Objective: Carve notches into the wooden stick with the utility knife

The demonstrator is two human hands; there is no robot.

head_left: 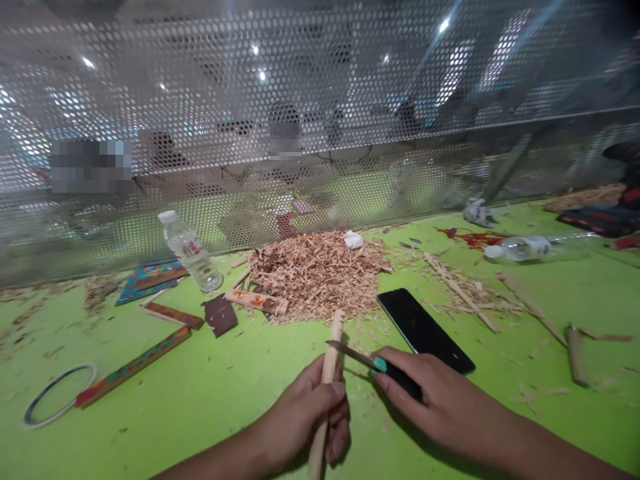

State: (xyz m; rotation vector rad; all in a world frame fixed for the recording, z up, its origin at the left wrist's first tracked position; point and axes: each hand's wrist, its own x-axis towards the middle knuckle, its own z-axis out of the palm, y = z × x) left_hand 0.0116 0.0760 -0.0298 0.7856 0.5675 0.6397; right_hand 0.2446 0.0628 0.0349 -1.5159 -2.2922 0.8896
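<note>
My left hand is wrapped round a pale wooden stick, which stands tilted with its notched upper end pointing away from me. In my right hand is a carving knife with a black handle, gripped between thumb and fingers. Its narrow blade lies across the stick just above my left hand; whether the edge bites into the wood cannot be made out. Beyond the stick's tip spreads a large heap of wood shavings. A black smartphone lies close behind my right hand.
A water bottle stands at the left; another bottle lies at the right. Painted wood strips, a ring and sandpaper are on the green table. Carved sticks lie rightward. A perforated metal screen borders the back.
</note>
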